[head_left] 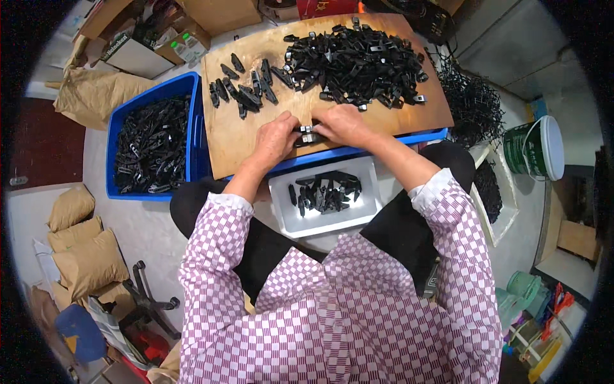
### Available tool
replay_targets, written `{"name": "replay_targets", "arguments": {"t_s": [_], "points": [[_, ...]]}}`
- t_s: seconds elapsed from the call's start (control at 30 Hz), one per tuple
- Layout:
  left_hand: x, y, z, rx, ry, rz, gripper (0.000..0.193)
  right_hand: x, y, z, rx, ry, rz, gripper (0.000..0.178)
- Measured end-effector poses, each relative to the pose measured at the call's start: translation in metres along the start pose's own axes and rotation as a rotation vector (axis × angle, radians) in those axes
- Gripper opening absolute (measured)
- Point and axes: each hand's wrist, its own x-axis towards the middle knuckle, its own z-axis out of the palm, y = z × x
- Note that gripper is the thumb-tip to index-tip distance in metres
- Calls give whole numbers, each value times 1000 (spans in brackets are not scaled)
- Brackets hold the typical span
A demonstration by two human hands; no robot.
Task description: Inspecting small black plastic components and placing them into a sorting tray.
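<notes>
At the near edge of a wooden board [240,137], both of my hands meet over a small black part with shiny silver metal pieces [308,137]. My left hand [276,139] is closed, its fingertips pressed on the part's left end. From the other side my right hand [345,125] pinches the right end, hiding some of it. Behind my right hand spreads a big heap of black plastic parts [352,64], several with silver metal ends. Longer black clip-like pieces [246,96] lie scattered on the board beyond my left hand.
A grey-white tray [278,201] holding black pieces sits between my knees. The blue bin [196,137] at left is full of black parts. Thin black pieces pile up [470,96] right of the board, near a green bucket with a white lid [551,147]. Paper sacks [93,262] lie at left.
</notes>
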Motion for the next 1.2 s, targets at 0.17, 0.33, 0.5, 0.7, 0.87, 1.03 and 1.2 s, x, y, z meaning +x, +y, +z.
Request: {"name": "replay_targets", "arguments": {"t_s": [0.17, 0.33, 0.5, 0.7, 0.87, 1.03, 1.2], "points": [[-3, 2, 3, 12, 26, -19, 14, -6, 4, -7, -25, 58, 121, 22], [-2, 5, 7, -14, 49, -50, 14, -8, 3, -9, -105, -104, 73, 23], [-1, 4, 7, -15, 48, -9, 14, -3, 4, -13, -82, -135, 46, 23], [1, 3, 6, -29, 50, 38, 15, -2, 4, -7, -57, -122, 78, 22], [-3, 0, 10, -8, 42, 59, 10, 2, -13, 14, 13, -84, 53, 21], [-5, 6, 12, -2, 30, 26, 14, 3, -14, 5, 33, -122, 38, 20], [-54, 48, -3, 12, -459, 92, 20, -35, -48, -18, 36, -562, -60, 19]]}}
